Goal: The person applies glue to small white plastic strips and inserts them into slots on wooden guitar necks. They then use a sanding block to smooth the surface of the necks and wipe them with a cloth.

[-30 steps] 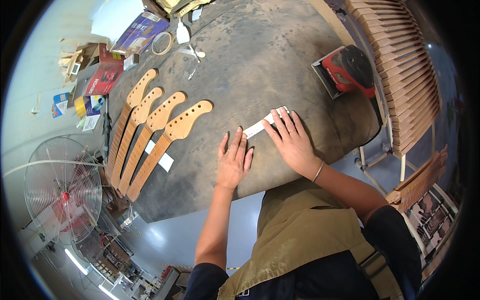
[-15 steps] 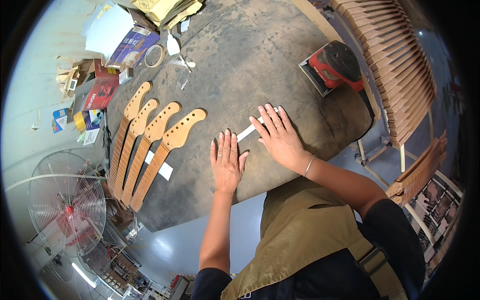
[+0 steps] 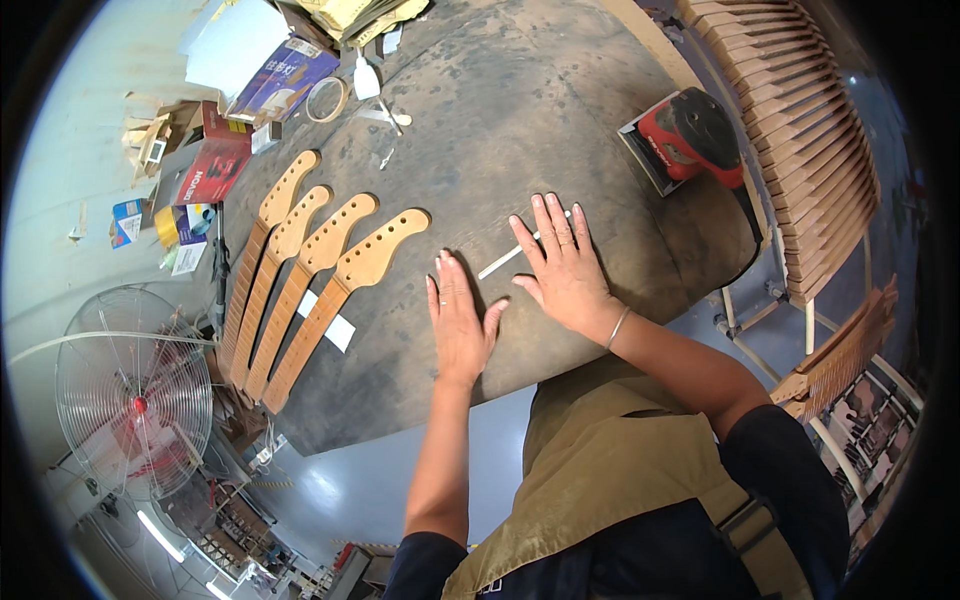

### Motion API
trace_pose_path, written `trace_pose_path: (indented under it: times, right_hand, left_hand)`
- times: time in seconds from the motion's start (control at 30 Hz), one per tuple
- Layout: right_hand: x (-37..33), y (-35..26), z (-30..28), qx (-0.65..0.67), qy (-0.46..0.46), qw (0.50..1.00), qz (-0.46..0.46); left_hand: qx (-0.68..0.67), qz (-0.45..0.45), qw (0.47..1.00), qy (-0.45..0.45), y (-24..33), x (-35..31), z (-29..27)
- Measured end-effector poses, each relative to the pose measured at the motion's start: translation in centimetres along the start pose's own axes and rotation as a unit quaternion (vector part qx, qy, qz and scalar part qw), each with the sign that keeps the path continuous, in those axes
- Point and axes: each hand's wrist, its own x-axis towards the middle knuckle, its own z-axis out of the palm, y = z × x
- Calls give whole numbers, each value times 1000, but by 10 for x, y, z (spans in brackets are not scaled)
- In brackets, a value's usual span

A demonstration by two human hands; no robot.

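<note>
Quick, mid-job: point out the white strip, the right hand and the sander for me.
White strip (image 3: 498,264): head view, bare stretch left of the fingers.
Right hand (image 3: 571,279): head view, back of the hand.
Sander (image 3: 700,127): head view, black top.

Along the bottom, dark sleeves (image 3: 790,475) and an olive apron (image 3: 600,480) are worn; the right wrist (image 3: 602,316) is circled by a bracelet (image 3: 619,328).

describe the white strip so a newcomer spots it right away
On the dark tabletop, find the right hand. Under its fingers slants a thin white strip, its lower end bare toward the left hand. It's narrow and stick-like, unlike the broad white paper beside a guitar neck.
</note>
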Motion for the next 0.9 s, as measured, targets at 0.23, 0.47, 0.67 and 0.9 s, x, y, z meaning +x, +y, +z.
trace_pose_path:
  times: [0.23, 0.47, 0.67, 0.9]
  right_hand:
    - [4, 1, 0, 7, -4, 1000, -2]
    - [7, 2, 2, 7, 2, 1000, -6]
    - [9, 4, 1, 14, 4, 1000, -4]
    - [13, -1, 0, 7, 1, 1000, 12]
  left_hand:
    - [-63, -47, 989, 125, 6, 3, -11]
    - [-34, 62, 987, 145, 14, 29, 18]
    - [-60, 35, 980, 185, 18, 40, 25]
    - [-41, 53, 981, 181, 17, 44, 29]
